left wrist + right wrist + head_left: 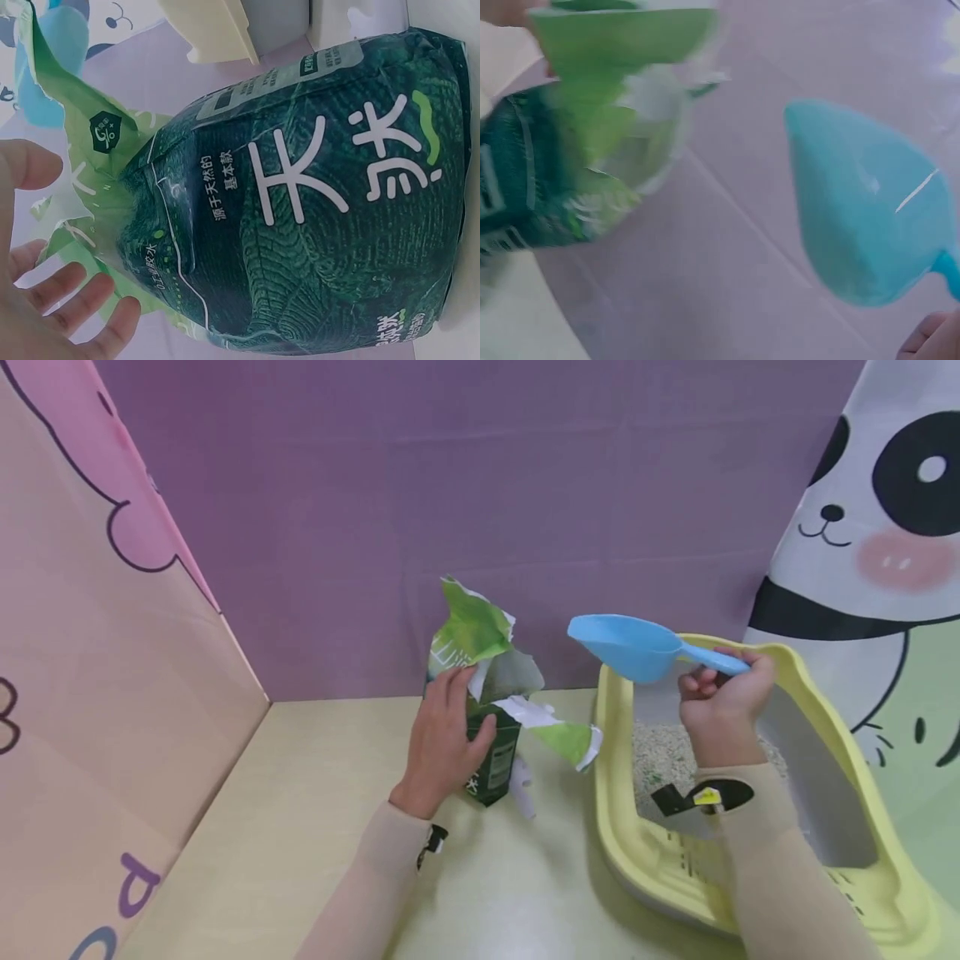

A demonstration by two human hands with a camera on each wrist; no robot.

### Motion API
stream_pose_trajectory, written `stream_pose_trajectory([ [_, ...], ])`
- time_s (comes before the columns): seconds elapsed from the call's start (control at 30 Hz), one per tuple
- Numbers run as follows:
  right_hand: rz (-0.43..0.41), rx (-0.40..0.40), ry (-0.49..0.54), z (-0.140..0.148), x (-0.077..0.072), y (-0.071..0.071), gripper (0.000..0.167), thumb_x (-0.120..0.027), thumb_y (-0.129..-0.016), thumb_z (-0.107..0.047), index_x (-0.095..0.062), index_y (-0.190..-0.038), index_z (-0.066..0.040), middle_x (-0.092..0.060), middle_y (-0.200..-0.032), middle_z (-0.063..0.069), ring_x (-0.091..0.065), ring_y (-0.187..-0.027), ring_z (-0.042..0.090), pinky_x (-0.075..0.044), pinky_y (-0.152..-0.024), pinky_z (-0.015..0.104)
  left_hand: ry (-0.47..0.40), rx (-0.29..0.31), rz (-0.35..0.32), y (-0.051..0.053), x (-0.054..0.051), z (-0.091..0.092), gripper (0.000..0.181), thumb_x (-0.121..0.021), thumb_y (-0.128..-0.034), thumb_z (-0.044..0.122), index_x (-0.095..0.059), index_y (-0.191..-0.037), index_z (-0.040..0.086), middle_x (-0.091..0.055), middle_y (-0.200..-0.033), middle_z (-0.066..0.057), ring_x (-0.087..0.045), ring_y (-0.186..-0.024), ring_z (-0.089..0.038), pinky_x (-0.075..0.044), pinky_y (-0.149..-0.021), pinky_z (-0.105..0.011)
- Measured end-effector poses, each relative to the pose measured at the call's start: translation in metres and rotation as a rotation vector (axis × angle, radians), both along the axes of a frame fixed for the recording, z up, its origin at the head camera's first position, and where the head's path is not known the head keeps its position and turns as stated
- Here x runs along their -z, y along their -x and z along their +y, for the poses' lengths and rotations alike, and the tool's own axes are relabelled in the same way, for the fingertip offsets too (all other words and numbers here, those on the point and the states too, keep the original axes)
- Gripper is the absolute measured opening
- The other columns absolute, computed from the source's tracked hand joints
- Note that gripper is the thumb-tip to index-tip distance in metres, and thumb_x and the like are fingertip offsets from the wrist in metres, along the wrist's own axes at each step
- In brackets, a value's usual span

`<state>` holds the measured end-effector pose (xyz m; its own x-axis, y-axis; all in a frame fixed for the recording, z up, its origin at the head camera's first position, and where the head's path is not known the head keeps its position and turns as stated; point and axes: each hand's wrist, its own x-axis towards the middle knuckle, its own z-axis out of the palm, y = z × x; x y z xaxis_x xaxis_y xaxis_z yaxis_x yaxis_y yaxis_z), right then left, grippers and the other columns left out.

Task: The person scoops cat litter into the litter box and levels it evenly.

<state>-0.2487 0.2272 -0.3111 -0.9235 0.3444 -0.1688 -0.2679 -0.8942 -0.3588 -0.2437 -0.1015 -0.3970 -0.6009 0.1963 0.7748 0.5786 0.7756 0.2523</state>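
Observation:
A torn-open green bag (491, 760) stands upright on the table, its ragged light-green top flaring out to the sides. My left hand (444, 739) is at the bag's upper part, fingers loosely spread; the left wrist view shows the fingers (82, 292) beside the torn top, and whether they touch it I cannot tell. White Chinese characters cover the dark front of the bag in that view. With my right hand (727, 697) I grip the handle of a light-blue scoop (630, 646), held up between the bag and a yellow-rimmed litter box. The scoop's contents are hidden in the head view.
The yellow-rimmed litter box (613, 777) stands on the right, with pale grainy litter (663, 752) inside. Behind the bag lies a small pale-lilac object (522, 789). A purple backdrop (480, 485) closes off the rear, and a printed pink panel (112, 652) the left.

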Motion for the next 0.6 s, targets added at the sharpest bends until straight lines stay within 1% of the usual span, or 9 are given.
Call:
stream_pose_trajectory([
  [0.07,0.02,-0.035,0.005,0.016,-0.004,-0.002,0.039,-0.046,-0.102,-0.028,-0.057,-0.072,-0.005,-0.045,-0.048,0.008,-0.038,-0.041,0.019,-0.028,-0.042,0.032,0.002,-0.001,-0.005,0.0,0.001,0.0,0.066,-0.069,-0.0911,0.029,-0.045,-0.147,0.002,-0.053,-0.14,-0.02,-0.055,-0.122,-0.035,-0.052,-0.098,-0.047],
  [0.17,0.003,-0.042,-0.021,0.041,-0.009,-0.004,0.039,-0.051,-0.102,-0.033,-0.061,-0.076,-0.006,-0.046,-0.05,0.008,-0.041,-0.043,0.019,-0.03,-0.044,0.032,0.005,0.003,-0.021,0.0,0.001,0.0,0.067,-0.069,-0.091,0.029,-0.044,-0.148,0.003,-0.053,-0.14,-0.02,-0.055,-0.122,-0.035,-0.051,-0.099,-0.047],
  [0.27,-0.058,-0.009,-0.098,0.065,-0.012,-0.006,0.037,-0.053,-0.103,-0.039,-0.064,-0.084,-0.009,-0.047,-0.054,0.006,-0.041,-0.046,0.019,-0.031,-0.048,0.032,0.006,0.003,-0.039,0.0,0.003,-0.001,0.068,-0.07,-0.0908,0.028,-0.043,-0.148,0.003,-0.053,-0.14,-0.02,-0.055,-0.122,-0.035,-0.052,-0.099,-0.047],
  [0.33,-0.091,0.012,-0.155,0.082,-0.013,-0.006,0.037,-0.054,-0.103,-0.041,-0.064,-0.086,-0.01,-0.048,-0.055,0.006,-0.04,-0.046,0.019,-0.031,-0.05,0.033,0.004,0.003,-0.05,-0.001,0.004,-0.001,0.069,-0.07,-0.0906,0.028,-0.043,-0.148,0.002,-0.053,-0.14,-0.02,-0.056,-0.121,-0.035,-0.052,-0.099,-0.047],
  [0.43,-0.13,0.049,-0.254,0.108,-0.01,-0.005,0.04,-0.054,-0.103,-0.046,-0.065,-0.085,-0.011,-0.05,-0.055,0.005,-0.04,-0.045,0.02,-0.031,-0.05,0.033,0.001,0.005,-0.051,-0.001,0.004,-0.001,0.069,-0.071,-0.0903,0.028,-0.043,-0.148,0.002,-0.054,-0.14,-0.02,-0.056,-0.121,-0.035,-0.052,-0.099,-0.047],
  [0.53,-0.185,0.095,-0.349,0.133,-0.001,-0.005,0.044,-0.054,-0.102,-0.05,-0.065,-0.083,-0.013,-0.051,-0.055,0.004,-0.041,-0.045,0.019,-0.033,-0.049,0.032,0.0,0.01,-0.046,0.0,0.005,0.0,0.069,-0.071,-0.0901,0.027,-0.043,-0.148,0.002,-0.055,-0.139,-0.02,-0.057,-0.12,-0.034,-0.052,-0.099,-0.047],
  [0.6,-0.236,0.12,-0.388,0.148,0.007,-0.006,0.044,-0.055,-0.101,-0.051,-0.065,-0.081,-0.014,-0.051,-0.054,0.003,-0.041,-0.045,0.019,-0.033,-0.048,0.032,0.001,0.013,-0.044,0.0,0.005,0.0,0.069,-0.071,-0.0902,0.027,-0.042,-0.148,0.002,-0.056,-0.137,-0.019,-0.057,-0.119,-0.034,-0.052,-0.098,-0.047],
])
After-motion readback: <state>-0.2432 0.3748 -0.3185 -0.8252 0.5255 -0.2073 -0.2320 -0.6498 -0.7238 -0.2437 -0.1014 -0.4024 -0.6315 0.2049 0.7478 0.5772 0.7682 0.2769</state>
